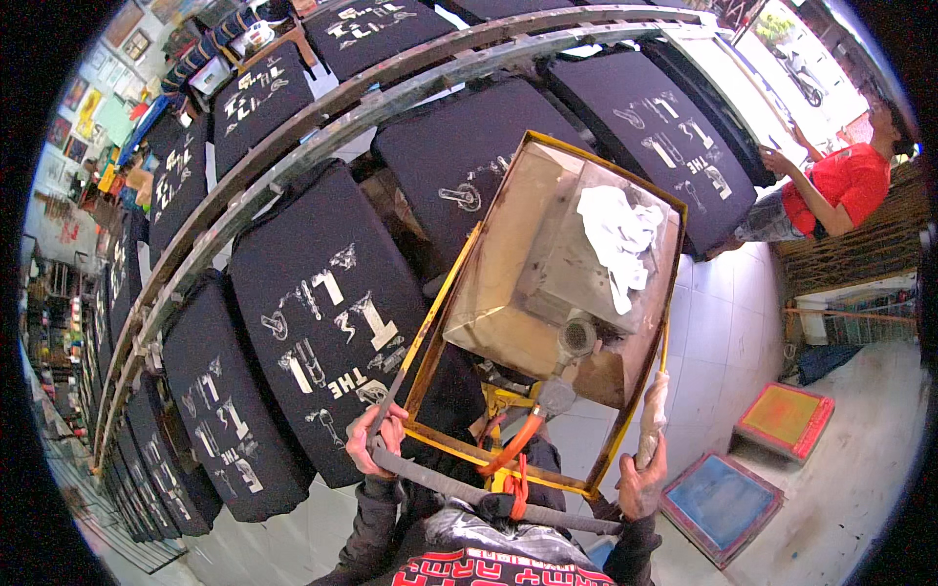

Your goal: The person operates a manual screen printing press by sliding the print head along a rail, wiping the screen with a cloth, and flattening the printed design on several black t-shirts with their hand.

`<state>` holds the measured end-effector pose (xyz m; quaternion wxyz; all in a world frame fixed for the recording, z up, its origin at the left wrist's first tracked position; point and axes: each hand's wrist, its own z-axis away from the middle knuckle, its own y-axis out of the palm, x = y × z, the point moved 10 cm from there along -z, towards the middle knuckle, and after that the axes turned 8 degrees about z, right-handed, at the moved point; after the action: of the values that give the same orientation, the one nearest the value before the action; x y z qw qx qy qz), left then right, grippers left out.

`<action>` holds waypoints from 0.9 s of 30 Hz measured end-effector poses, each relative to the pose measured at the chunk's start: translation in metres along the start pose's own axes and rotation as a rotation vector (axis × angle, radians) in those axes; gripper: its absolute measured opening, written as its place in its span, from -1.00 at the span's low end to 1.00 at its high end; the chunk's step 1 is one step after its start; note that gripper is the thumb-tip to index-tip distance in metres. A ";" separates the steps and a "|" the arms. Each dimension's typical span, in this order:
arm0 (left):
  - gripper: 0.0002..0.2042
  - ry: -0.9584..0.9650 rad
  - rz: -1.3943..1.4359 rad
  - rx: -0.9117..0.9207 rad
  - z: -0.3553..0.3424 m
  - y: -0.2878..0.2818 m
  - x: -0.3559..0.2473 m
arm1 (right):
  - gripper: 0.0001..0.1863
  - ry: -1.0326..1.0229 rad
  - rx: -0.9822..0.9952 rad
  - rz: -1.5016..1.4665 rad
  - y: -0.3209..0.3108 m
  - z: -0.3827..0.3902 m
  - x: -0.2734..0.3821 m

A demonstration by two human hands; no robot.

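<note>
My left hand (381, 438) is closed on a grey bar (440, 481) at the lower left of a yellow-framed unit (435, 425). My right hand (640, 479) grips a tape-wrapped handle (653, 415) on the unit's right side. Inside the yellow frame sits a dusty tan housing (498, 293) with a crumpled white cloth (616, 239) on it. A round metal fitting (576, 337) and an orange cable (518, 444) run down its middle toward me. The unit stands over platens covered in black printed fabric (303, 244), partly hiding one of them.
Long metal rails (254, 156) carry rows of these platens to the left and ahead. A person in a red shirt (845, 195) stands at the right beside the far platens. Red-edged screens, one yellow (782, 420), one blue (721, 506), lie at lower right near a tiled floor (713, 313).
</note>
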<state>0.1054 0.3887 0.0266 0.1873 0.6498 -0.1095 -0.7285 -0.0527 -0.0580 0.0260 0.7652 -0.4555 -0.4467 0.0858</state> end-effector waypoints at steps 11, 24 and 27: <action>-0.17 -0.001 0.028 0.023 0.001 -0.003 0.003 | -0.27 0.022 0.026 -0.014 0.002 0.004 0.002; -0.18 0.039 -0.036 0.019 0.000 0.007 -0.010 | -0.29 0.024 -0.015 -0.003 -0.009 0.002 0.030; -0.19 0.043 -0.005 0.016 0.001 -0.003 -0.002 | -0.30 0.185 0.082 -0.040 -0.006 0.003 0.026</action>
<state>0.1042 0.3922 0.0278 0.1825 0.6668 -0.1096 -0.7142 -0.0413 -0.0449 0.0470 0.8227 -0.4210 -0.3792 0.0462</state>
